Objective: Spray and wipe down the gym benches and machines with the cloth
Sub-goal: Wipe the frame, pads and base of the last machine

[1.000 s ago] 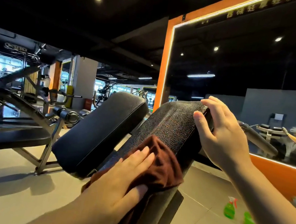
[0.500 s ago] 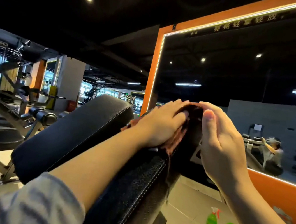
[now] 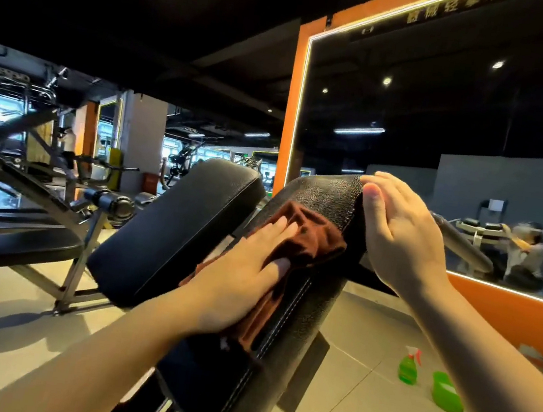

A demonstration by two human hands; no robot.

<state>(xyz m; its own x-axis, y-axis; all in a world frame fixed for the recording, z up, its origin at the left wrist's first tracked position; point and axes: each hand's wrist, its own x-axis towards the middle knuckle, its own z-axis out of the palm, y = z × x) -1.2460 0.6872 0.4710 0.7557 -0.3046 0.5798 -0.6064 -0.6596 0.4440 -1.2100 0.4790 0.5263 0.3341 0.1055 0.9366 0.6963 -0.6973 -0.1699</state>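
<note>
A black, cracked-leather inclined bench pad [image 3: 326,199] rises in front of me. My left hand [image 3: 241,271] lies flat on a brown cloth [image 3: 307,235], pressing it onto the middle of the pad's face. At the pad's top right edge my right hand [image 3: 400,236] grips the pad, thumb on the near side and fingers over the top. A green spray bottle [image 3: 409,365] stands on the floor at the lower right, away from both hands.
A second, smoother black pad [image 3: 174,227] leans just left of mine. Metal-framed benches and machines [image 3: 25,173] fill the left. An orange-framed wall mirror [image 3: 444,142] stands behind the bench. A green container [image 3: 445,394] sits beside the spray bottle on the tiled floor.
My left hand has drawn the cloth down from the pad's top edge to its middle. My right hand has kept its hold on the top right edge.
</note>
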